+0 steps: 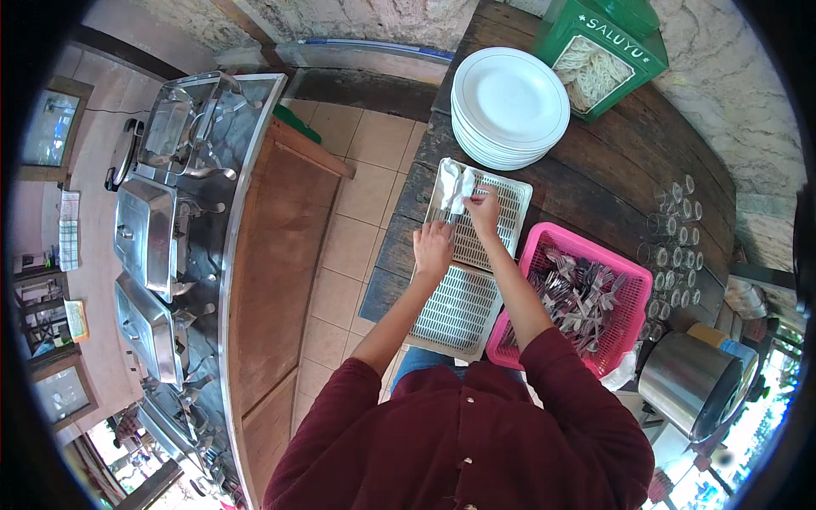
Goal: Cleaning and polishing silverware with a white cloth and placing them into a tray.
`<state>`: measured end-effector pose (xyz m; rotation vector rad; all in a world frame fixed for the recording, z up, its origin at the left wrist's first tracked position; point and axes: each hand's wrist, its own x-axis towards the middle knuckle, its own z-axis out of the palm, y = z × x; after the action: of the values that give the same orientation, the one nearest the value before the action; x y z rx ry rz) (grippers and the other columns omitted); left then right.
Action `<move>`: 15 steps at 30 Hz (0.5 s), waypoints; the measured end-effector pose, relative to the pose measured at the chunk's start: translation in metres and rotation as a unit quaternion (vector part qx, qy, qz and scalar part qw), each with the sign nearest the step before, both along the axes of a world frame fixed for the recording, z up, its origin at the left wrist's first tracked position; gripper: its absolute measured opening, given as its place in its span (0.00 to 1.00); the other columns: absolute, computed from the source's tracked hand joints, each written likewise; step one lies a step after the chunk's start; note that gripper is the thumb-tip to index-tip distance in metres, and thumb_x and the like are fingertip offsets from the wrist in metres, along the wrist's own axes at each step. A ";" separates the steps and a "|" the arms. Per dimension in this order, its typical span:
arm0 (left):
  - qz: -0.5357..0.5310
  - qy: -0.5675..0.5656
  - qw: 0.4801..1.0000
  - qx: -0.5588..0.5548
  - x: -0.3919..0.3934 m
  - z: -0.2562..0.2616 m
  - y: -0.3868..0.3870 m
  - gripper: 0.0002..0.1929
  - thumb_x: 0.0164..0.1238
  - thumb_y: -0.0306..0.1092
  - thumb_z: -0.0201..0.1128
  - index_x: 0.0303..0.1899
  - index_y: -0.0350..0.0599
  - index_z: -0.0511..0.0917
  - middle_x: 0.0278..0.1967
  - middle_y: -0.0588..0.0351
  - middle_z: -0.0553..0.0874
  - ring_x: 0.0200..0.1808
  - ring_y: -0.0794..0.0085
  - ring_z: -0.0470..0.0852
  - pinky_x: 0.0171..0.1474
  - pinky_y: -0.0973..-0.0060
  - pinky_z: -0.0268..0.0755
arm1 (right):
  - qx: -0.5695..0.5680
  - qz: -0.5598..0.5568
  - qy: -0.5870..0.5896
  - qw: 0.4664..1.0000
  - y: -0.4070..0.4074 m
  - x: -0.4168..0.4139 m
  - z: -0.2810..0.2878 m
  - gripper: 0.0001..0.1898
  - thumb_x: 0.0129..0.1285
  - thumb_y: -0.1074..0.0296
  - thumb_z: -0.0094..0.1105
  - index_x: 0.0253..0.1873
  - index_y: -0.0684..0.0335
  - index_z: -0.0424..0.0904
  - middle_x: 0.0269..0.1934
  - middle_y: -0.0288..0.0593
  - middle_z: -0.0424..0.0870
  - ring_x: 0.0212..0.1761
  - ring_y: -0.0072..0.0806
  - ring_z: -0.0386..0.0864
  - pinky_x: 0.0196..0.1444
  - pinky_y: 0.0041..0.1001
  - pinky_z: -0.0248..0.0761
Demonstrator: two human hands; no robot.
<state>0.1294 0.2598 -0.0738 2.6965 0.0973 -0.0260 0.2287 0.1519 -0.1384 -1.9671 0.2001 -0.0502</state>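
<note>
Before me on the wooden table is a pale plastic slotted basket [517, 191], with a second slotted basket or section [460, 312] nearer my body. White paper napkins [450, 185] lie along the far left of the first basket, around metal cutlery [448, 217] whose handles point towards me. My right hand [484, 209] pinches the right edge of a napkin between thumb and fingers. My left hand [434, 245] is over the near ends of the handles; its fingertips are partly hidden, so its grip is unclear. Right of my forearm, a pink plastic basket [628, 271] holds loose forks and spoons [577, 293].
A stack of white plates [510, 95] stands beyond the basket, beside a green windowed container [650, 54]. Drinking glasses [669, 226] fill the table's right side, near a large metal pot [688, 382]. Across the tiled floor [363, 197], a counter bears chafing dishes [146, 229].
</note>
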 end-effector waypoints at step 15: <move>-0.032 -0.045 0.998 -0.001 0.002 -0.008 0.004 0.19 0.51 0.31 0.58 0.48 0.49 0.74 0.49 0.59 0.77 0.54 0.68 0.70 0.57 0.64 0.57 | -0.056 0.108 0.024 0.992 0.004 -0.011 0.012 0.12 0.47 0.70 0.63 0.39 0.65 0.79 0.23 0.42 0.79 0.24 0.28 0.77 0.30 0.26 0.71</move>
<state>0.1318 0.2638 -0.0814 2.6934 -0.0165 0.0754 0.2181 0.1561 -0.1260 -2.0920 0.0143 0.1303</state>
